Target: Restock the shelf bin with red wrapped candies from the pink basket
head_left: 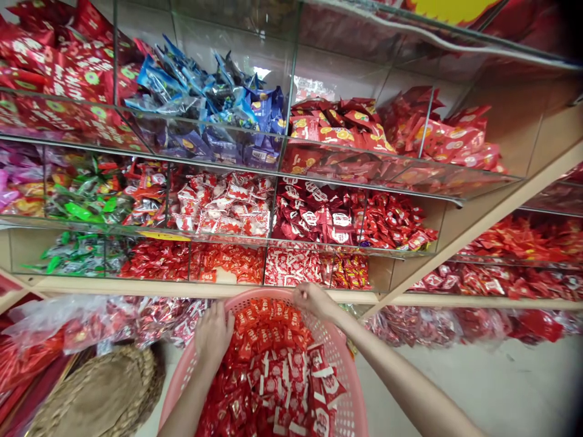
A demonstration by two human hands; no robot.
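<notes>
A pink plastic basket (353, 388) with a perforated wall stands below the shelves. It holds many wrapped candies (277, 376), with orange-red packets at the far side and red-and-white ones nearer. My left hand (214, 334) is closed over its left rim, the fingertips partly hidden. At the far right of the rim, my right hand (314, 300) is curled closed around the edge. The basket's far rim is close to the wooden front edge of the bottom shelf (168, 287).
Glass-fronted shelves ahead carry blue packets (195, 91), red packets (337, 124) and green-wrapped candies (73, 252) in divided compartments. Bagged candies (410, 325) lie beneath the shelf. At lower left is a round woven straw item (95, 391). Pale floor (437, 370) shows on the right.
</notes>
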